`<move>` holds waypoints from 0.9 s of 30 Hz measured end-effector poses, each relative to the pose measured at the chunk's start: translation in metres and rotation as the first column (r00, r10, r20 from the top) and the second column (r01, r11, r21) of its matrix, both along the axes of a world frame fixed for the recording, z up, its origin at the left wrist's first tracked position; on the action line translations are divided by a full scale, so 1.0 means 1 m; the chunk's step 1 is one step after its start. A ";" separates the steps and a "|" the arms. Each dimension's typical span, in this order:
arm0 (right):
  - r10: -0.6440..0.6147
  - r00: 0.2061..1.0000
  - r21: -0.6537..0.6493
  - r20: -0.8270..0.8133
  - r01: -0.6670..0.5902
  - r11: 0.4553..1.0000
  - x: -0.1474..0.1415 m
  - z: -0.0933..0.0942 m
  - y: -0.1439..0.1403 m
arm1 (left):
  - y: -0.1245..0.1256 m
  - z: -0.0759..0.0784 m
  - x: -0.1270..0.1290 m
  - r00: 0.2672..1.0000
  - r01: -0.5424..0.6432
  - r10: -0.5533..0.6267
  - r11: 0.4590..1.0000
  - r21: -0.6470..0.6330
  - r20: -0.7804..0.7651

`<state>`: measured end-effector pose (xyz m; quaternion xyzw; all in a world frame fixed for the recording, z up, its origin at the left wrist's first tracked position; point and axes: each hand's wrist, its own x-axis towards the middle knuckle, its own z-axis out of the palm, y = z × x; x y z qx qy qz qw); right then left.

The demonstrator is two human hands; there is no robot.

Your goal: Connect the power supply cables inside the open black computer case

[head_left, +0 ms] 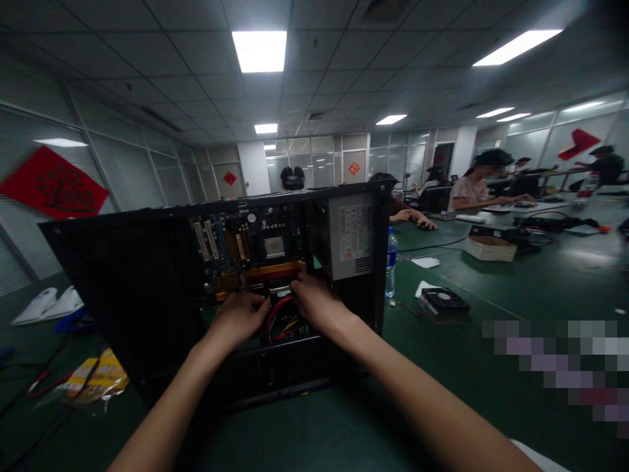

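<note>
An open black computer case (268, 364) stands in front of me with its inside facing me. On its back wall is a motherboard (258, 226) with a bare square processor socket area and orange memory slots (272, 269). Just below the slots, a thin strip (281, 289), apparently a RAM stick, spans between my hands. My left hand (238, 314) pinches near its left end, my right hand (314, 298) near its right end; the fingertips are partly hidden. Red and black cables (276, 318) loop below them. A grey power supply (354, 239) sits at upper right inside the case.
On the green table (442, 373) to the right are a water bottle (391, 262), a black fan unit (445, 299) and a small open box (490, 248). A yellow packet (101, 373) and cables lie left. Other people (474, 187) sit along the table.
</note>
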<state>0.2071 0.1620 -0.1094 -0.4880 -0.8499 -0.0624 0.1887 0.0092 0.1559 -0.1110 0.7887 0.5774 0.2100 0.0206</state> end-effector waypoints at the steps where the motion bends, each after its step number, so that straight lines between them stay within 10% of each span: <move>1: 0.002 1.000 -0.001 0.005 -0.002 1.000 0.000 0.000 0.000 | 0.000 0.000 0.000 1.000 0.007 -0.007 1.000 0.003 0.002; 27: 0.061 0.998 -0.019 0.013 -0.061 0.998 -0.003 -0.003 0.004 | -0.004 0.004 0.007 1.000 -0.010 0.009 0.998 -0.060 -0.011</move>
